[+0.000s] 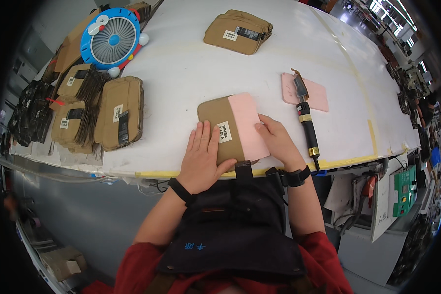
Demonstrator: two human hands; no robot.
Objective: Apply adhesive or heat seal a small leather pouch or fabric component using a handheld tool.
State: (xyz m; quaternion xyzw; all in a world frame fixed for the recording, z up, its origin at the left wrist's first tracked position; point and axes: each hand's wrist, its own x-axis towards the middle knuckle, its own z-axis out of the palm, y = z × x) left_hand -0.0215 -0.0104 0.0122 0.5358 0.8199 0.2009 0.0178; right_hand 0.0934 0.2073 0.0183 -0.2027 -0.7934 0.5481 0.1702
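A tan fabric panel (215, 109) with a white label lies flat near the table's front edge. Over its right part rests a pink sheet (246, 128). My left hand (201, 154) presses on the panel's lower left, fingers stretched out beside the label, and a dark strap (244, 172) sticks out below its thumb. With my right hand (278, 139) I pinch the right edge of the pink sheet, thumb on top; its other fingers are partly hidden. Right of this hand lies a corded hand tool (307, 122) with a black handle, its metal tip over a pink pad (317, 94).
Stacks of tan panels stand at the left (120, 115) and far middle (240, 32) of the white table (176, 63). A blue toy-shaped fan (110, 39) is at the far left. Yellow tape (348, 160) runs along the front edge. A green box (404, 191) hangs below right.
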